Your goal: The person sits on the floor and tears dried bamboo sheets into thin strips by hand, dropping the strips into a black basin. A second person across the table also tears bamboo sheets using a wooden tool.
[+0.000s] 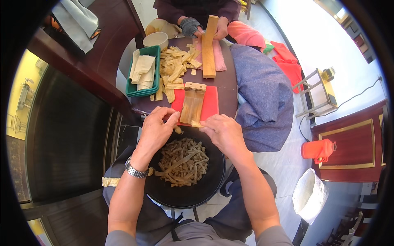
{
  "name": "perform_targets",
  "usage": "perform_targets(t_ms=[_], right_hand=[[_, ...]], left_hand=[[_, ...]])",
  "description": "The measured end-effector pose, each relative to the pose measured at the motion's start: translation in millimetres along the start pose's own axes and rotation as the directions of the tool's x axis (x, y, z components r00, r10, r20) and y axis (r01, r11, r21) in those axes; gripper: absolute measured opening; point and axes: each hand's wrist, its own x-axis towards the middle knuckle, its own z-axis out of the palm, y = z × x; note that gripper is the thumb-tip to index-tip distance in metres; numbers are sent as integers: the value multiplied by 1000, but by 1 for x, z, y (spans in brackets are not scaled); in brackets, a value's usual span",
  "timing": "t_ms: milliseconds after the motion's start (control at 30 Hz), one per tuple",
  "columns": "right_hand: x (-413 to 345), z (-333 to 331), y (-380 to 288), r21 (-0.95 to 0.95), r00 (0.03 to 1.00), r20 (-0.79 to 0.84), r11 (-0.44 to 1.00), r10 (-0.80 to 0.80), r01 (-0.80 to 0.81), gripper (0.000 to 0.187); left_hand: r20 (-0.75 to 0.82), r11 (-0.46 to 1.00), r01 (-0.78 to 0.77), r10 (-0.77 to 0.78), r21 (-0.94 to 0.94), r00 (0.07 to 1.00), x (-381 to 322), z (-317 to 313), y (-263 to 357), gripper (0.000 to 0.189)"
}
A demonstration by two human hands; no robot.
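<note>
A grooved wooden block (192, 106) lies on a red cloth (211, 101) at the table's near edge. My right hand (223, 133) pinches a short pale yellow strip (196, 124) at the block's lower end. Beside the block's lower left corner is my left hand (158, 126), thumb and forefinger close together; whether they grip anything is hidden. Just below that thumb shows a curled strip end (178, 129). Under both hands, a black basin (212, 184) contains a heap of twisted tan strips (184, 163). Another flat strip (110, 182) rests across my left thigh.
Loose flat strips (175, 63) are piled on the brown table (227, 80), beside a green tray (157, 73) with folded pale sheets and a white bowl (155, 40). Opposite, a person's hands (221, 29) hold a wooden bar (210, 49). Blue cloth (261, 98) drapes the right side.
</note>
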Motion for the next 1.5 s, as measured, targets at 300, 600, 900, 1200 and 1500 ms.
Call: perform_targets(t_ms=[300, 600, 900, 1200, 1500], right_hand=[[10, -13, -36, 239, 911, -229, 887, -343, 394, 22], [1, -8, -62, 131, 862, -263, 869, -434, 477, 45], [-3, -11, -61, -20, 838, -196, 857, -509, 515, 28], [-7, -1, -65, 183, 850, -217, 835, -481, 519, 25], [-20, 0, -64, 244, 844, -204, 809, -495, 534, 27]], left_hand=[[631, 535, 619, -191, -575, 752, -23, 3, 2, 51], [603, 203, 581, 67, -788, 795, -28, 9, 8, 46], [595, 100, 594, -22, -798, 803, -33, 10, 14, 43], [679, 213, 663, 1, -718, 734, -40, 14, 10, 23], [729, 300, 699, -16, -649, 684, -46, 27, 9, 18]])
